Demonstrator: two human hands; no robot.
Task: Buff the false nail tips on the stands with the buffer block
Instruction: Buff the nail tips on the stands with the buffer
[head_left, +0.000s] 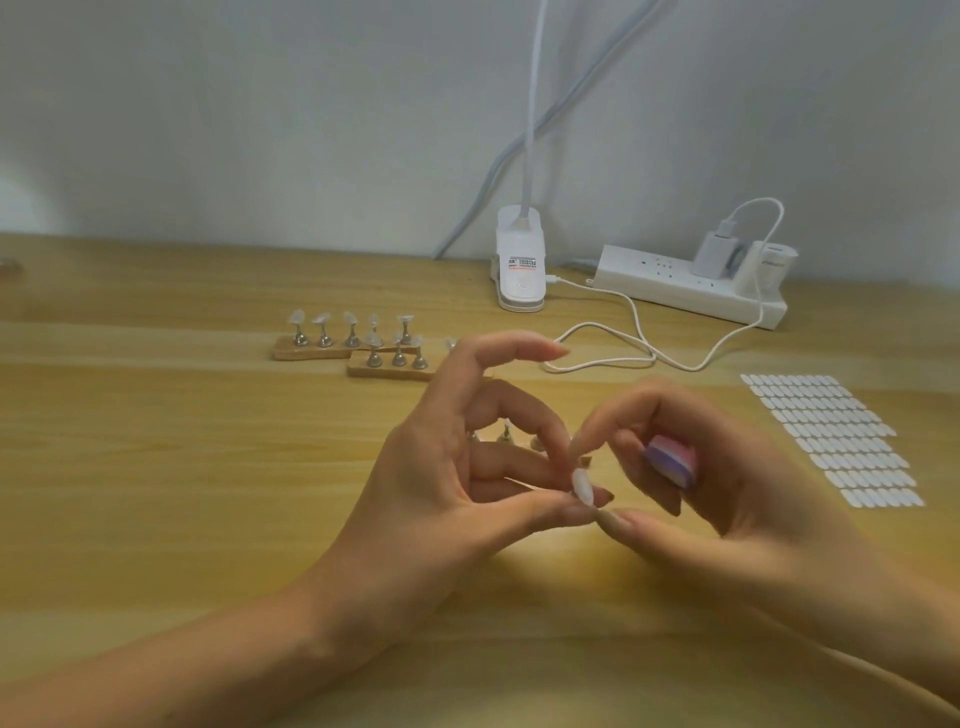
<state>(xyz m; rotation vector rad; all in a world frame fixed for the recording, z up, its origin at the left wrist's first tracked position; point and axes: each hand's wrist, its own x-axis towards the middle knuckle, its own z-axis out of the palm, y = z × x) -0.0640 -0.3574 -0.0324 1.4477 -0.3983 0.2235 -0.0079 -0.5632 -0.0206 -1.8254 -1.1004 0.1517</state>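
over a wooden table. left hand mid-table, index finger arched up, thumb and a fingertip pinched together. right hand just beside, blurred, fingers curled into the palm. further back, two wooden stands of clear tips; a third stand mostly hidden behind the hands. gripped in the right palm, a pink-and-purple buffer block. in the left pinch, one white false nail tip.

I see a smooth wood-grain table, shiny metal pegs on wooden stands, and a glossy plastic power strip.
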